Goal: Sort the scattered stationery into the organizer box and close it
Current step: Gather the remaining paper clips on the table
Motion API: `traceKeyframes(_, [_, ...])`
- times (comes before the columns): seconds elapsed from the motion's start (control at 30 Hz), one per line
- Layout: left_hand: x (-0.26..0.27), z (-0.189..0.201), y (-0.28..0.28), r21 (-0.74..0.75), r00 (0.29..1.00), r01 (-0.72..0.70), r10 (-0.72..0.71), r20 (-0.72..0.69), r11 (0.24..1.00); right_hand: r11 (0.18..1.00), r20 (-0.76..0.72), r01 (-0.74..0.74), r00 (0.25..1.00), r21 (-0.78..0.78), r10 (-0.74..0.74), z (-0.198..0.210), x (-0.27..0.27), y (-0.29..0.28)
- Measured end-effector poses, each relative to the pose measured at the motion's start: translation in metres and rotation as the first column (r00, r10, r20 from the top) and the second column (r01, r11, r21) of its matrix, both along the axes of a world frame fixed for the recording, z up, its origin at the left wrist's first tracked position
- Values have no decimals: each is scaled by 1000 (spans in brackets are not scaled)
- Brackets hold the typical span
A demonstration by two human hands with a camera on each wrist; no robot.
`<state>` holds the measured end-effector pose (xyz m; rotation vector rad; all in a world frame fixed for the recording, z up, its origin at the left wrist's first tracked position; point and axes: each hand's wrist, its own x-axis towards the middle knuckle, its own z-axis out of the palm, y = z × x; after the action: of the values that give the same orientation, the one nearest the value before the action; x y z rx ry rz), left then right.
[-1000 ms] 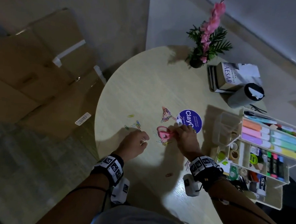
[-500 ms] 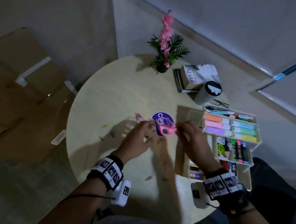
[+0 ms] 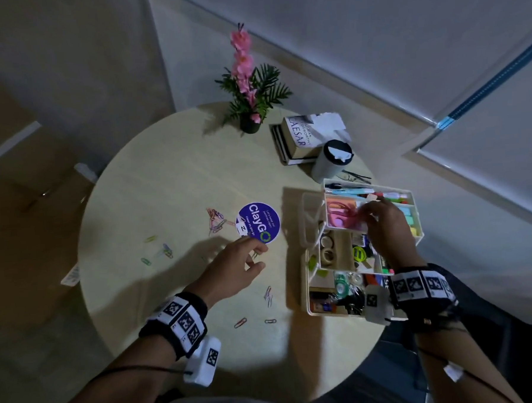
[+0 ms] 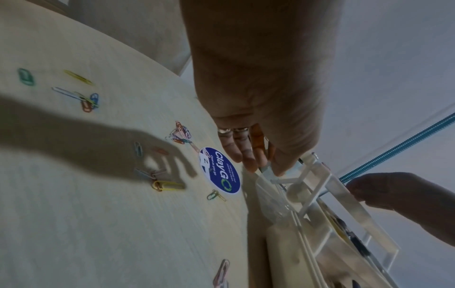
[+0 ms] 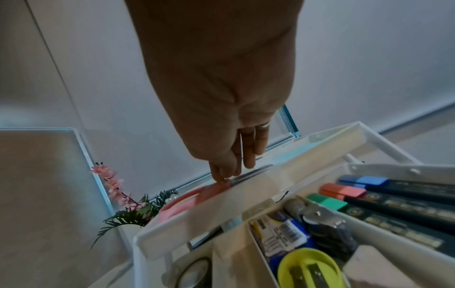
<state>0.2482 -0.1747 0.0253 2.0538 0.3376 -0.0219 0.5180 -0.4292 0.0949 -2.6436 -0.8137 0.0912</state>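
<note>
The white tiered organizer box point(image 3: 306, 294) stands open at the table's right, with highlighters in its raised top tray point(image 3: 417, 215). My right hand point(image 3: 365, 216) is over that tray and pinches the pink scissors point(image 3: 341, 219) near their pivot. In the right wrist view the scissors point(image 5: 187, 200) lie along the tray rim point(image 5: 221, 220) under my right hand point(image 5: 222, 178). My left hand point(image 3: 253, 257) hovers above the table with loose fingers and holds nothing. Coloured paper clips point(image 3: 216, 223) lie scattered on the table point(image 3: 171, 181). They also show in the left wrist view as paper clips point(image 4: 181, 134), left of my left hand point(image 4: 256, 161).
A round blue ClayGo sticker point(image 3: 258, 221) lies just beyond my left hand. At the table's far side stand a potted pink flower point(image 3: 248, 88), a book point(image 3: 304, 134) and a lidded cup point(image 3: 333, 157). More clips point(image 3: 268, 293) lie near the box's front left corner. Cardboard boxes sit on the floor to the left.
My right hand carried the pink scissors from the table's middle rightward to the organizer's top tray. My left hand came away from them and now hovers near the sticker.
</note>
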Motion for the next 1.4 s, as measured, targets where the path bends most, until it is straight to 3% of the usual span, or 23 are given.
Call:
traceKeyframes(0.13, [-10, -7, 17, 23, 999, -36, 36, -28, 999, 998, 4, 60, 998, -18, -60, -3, -6, 3])
traceKeyframes(0.23, [-19, -13, 32, 56, 997, -69, 72, -39, 996, 994, 85, 110, 990, 8, -110, 3, -14, 9])
traceKeyframes(0.37, [-43, -25, 60, 183, 984, -146, 162, -73, 972, 989, 172, -5, 985, 148, -20, 14, -57, 53])
traceKeyframes(0.43, [-59, -33, 74, 240, 973, -216, 230, -33, 946, 970, 113, -161, 983, 182, 142, 10, -86, 84])
traceKeyframes(0.53, [-86, -42, 92, 282, 913, -390, 407, -5, 877, 901, -73, -360, 919, 244, 387, -17, -126, 127])
traceKeyframes(0.63, [-115, -61, 110, 401, 871, -387, 472, -136, 830, 934, -304, -330, 884, 137, 357, -66, -152, 153])
traceKeyframes(0.77, [-136, -85, 125, 477, 861, -293, 446, -245, 828, 982, -383, -153, 905, 109, 184, -120, -165, 150])
traceKeyframes(0.87, [-130, -90, 123, 497, 878, -185, 369, -303, 848, 999, -432, -46, 901, -20, 32, -148, -166, 132])
traceKeyframes(1.0, [-120, -93, 96, 582, 960, 135, 40, -279, 802, 984, -337, -117, 939, -137, 65, -167, -179, 124])
traceKeyframes(1.1, [-113, -91, 78, 595, 954, 269, -127, -270, 757, 961, -341, -170, 936, -219, 88, -166, -213, 134])
traceKeyframes(1.2, [-97, -87, 81, 597, 962, 256, -139, -235, 760, 918, -349, -336, 903, -212, 250, -160, -249, 141])
traceKeyframes(1.3, [-63, -83, 106, 597, 969, 220, -101, -227, 771, 888, -433, -447, 824, -103, 365, -147, -267, 140])
traceKeyframes(1.4, [-15, -76, 135, 551, 960, 228, -92, -264, 803, 960, -474, -273, 839, 55, 266, -137, -259, 121])
